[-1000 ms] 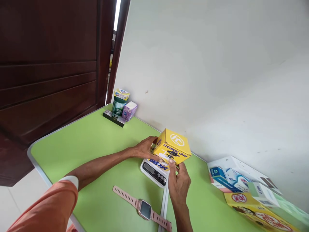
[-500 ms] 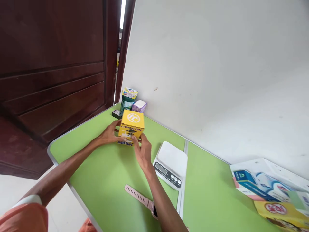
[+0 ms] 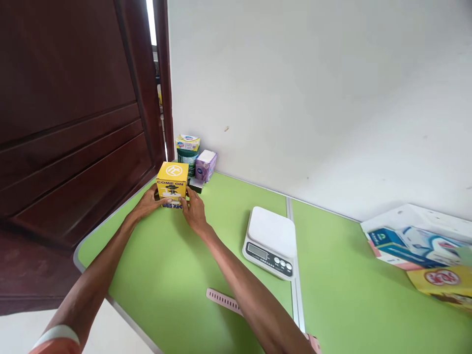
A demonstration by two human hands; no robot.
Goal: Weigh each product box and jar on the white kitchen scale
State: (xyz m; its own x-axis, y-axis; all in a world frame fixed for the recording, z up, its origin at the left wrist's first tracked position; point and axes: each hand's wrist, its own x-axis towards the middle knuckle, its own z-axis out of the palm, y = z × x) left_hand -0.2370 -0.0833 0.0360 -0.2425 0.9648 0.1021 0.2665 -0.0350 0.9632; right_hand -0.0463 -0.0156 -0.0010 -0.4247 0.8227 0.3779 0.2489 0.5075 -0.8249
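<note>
Holding a yellow box [image 3: 171, 188] between two hands, with the left hand [image 3: 147, 202] around its left side and the right hand [image 3: 194, 210] against its right side. Gripping with fingers no wider apart than the box itself, with both thumbs laid low across the front. Keeping the box upright at the far left of the green table [image 3: 177, 275], with a white emblem on top and COME ON across the front (plus blue lettering just under the thumbs). Cannot tell a touch on the table from a slight lift above it.

Can see a black box [image 3: 196, 186] just beyond the right hand, partly hidden. Behind that, can make out a green tub [image 3: 188, 160] with a yellow-and-white box [image 3: 188, 143] on top, and a purple packet [image 3: 205, 165] to the right, near the wall [image 3: 313, 98].

Note a white scale [image 3: 271, 233] well right of the hands, and nearer, a pink strap [image 3: 223, 300] partly covered by the right forearm. Farther right, note a blue box [image 3: 383, 237] and a nearer yellow package [image 3: 438, 279].
</note>
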